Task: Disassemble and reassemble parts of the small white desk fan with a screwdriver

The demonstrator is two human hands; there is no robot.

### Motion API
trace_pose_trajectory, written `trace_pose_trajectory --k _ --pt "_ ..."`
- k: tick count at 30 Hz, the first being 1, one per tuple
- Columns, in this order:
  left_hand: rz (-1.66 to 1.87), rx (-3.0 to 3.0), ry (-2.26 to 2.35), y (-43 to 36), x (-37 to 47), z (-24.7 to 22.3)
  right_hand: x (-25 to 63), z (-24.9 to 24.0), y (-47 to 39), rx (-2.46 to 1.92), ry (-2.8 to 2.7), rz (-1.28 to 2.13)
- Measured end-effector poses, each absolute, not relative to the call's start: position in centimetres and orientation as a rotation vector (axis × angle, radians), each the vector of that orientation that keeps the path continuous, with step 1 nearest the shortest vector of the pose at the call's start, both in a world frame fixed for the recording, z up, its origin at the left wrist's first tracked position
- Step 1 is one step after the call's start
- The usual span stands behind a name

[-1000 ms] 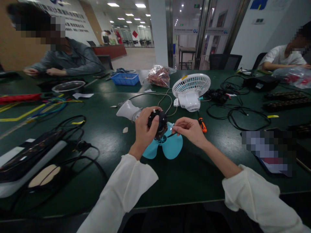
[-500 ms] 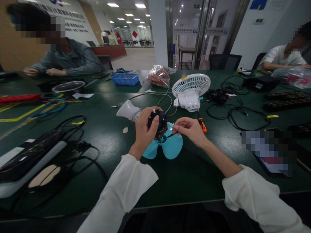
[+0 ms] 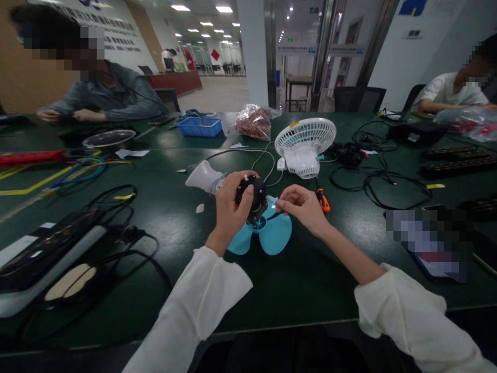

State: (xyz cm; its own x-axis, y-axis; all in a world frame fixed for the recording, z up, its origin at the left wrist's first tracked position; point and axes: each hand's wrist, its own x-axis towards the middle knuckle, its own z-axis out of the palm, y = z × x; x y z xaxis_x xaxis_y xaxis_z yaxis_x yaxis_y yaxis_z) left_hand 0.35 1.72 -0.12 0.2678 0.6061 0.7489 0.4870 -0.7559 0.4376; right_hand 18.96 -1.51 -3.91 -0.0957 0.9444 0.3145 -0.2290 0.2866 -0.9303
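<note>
Here — black motor (image 3: 258, 194), rounded blades (image 3: 276, 238).

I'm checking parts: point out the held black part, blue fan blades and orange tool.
Black part (image 3: 258, 192), head view: exposed side.
Blue fan blades (image 3: 276, 236), head view: near right blade.
Orange tool (image 3: 323, 201), head view: handle.

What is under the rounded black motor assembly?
Turquoise plastic fan blades and part of their round hub show below the rounded black motor assembly; whatever lies directly beneath it and the bare left hand is covered.
</note>
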Motion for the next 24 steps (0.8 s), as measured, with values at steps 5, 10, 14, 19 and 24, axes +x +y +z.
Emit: trace_pose_trajectory --k 5,10,14,19,24 --pt "1.522 2.409 1.045 1.72 0.36 -0.13 18.87 -3.91 -1.72 -0.8 -1.318 1.099" --pt "1.512 2.404 1.042 1.74 0.33 -0.18 18.93 -3.58 -1.93 -0.84 -1.275 1.08" --pt "1.521 2.402 1.032 1.77 0.31 -0.22 19.31 -3.16 -2.09 -0.828 -1.301 1.099" --pt "1.508 2.408 1.044 1.71 0.33 -0.16 19.63 -2.96 -2.29 -0.796 -1.335 1.099" --pt "1.521 2.419 1.043 1.71 0.38 -0.24 19.5 -3.1 -2.44 -0.818 -1.364 1.037"
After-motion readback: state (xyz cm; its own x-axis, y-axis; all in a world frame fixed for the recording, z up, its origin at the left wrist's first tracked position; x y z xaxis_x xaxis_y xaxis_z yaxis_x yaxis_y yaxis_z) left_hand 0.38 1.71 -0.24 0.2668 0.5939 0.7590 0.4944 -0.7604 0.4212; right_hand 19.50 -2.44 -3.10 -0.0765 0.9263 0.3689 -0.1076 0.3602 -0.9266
